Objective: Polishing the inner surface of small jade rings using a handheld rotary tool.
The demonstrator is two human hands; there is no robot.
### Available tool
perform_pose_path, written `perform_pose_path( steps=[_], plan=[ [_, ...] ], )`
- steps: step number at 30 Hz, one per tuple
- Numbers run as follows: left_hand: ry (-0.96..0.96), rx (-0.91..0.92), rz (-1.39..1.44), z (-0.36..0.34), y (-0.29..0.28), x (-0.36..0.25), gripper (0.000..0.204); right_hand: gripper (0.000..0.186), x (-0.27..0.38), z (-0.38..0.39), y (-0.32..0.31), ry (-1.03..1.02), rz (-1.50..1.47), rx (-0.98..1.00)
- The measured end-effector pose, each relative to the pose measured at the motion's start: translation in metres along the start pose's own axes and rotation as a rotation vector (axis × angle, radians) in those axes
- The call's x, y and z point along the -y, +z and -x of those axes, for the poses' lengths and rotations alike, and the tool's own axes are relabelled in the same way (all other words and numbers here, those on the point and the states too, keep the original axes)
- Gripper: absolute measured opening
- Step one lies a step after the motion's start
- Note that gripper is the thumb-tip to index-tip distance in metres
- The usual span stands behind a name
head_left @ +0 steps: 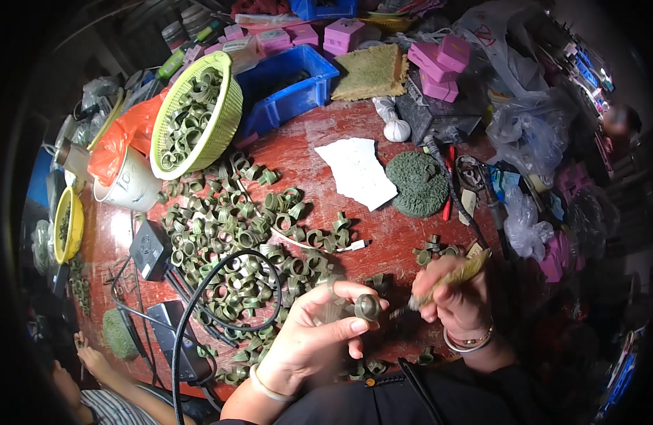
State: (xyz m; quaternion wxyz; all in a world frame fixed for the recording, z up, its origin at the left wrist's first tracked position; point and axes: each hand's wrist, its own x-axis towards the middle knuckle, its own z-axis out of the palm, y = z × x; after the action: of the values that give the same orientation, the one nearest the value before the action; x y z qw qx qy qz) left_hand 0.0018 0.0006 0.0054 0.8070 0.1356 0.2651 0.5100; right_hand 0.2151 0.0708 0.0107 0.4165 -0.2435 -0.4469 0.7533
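Observation:
My left hand (319, 327) pinches a dark green ring (367, 307) between thumb and fingers, its rounded, shiny face turned up. In my right hand (459, 301) is a slim tool with a yellow-green wrapped handle (462, 275). The tool's narrow tip points left toward the ring, apart from it; its exact kind is blurred. Many similar loose green rings (227, 227) spread over the red tabletop (298, 145) left of my hands. A smaller group of rings (434, 249) lies just beyond my right hand, and a few lie near the table's front edge.
A yellow-green basket of rings (231, 106) leans at the back left beside a blue bin (298, 81). Torn white paper (356, 172) and a round green textured pad (417, 184) lie ahead. A black cable (181, 340) loops over the rings. Another person's arm (103, 365) shows lower left.

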Motion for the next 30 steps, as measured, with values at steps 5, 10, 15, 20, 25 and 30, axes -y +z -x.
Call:
perform_pose_path(
  steps=[5,10,15,20,25,30],
  plan=[
    [0.087,-0.066,-0.038,-0.002,0.001,0.003,0.034,0.018,-0.001,-0.001,0.001,-0.329,0.451,0.036],
    [0.096,-0.055,-0.017,-0.002,-0.001,0.002,0.028,0.015,0.008,-0.01,0.011,-0.447,0.645,0.124],
    [-0.032,-0.029,-0.003,-0.001,0.002,0.0,0.025,0.015,0.009,-0.013,0.011,-0.452,0.696,0.18],
    [0.009,-0.071,-0.02,0.001,0.001,0.001,0.023,0.013,0.006,-0.003,0.01,-0.247,0.602,0.097],
    [-0.01,-0.08,-0.025,0.0,0.003,0.0,0.023,0.014,0.004,-0.006,0.007,-0.277,0.518,0.09],
    [-0.031,-0.067,-0.001,0.0,-0.001,0.002,0.021,0.014,0.003,-0.002,0.009,-0.177,0.434,0.066]
  ],
)
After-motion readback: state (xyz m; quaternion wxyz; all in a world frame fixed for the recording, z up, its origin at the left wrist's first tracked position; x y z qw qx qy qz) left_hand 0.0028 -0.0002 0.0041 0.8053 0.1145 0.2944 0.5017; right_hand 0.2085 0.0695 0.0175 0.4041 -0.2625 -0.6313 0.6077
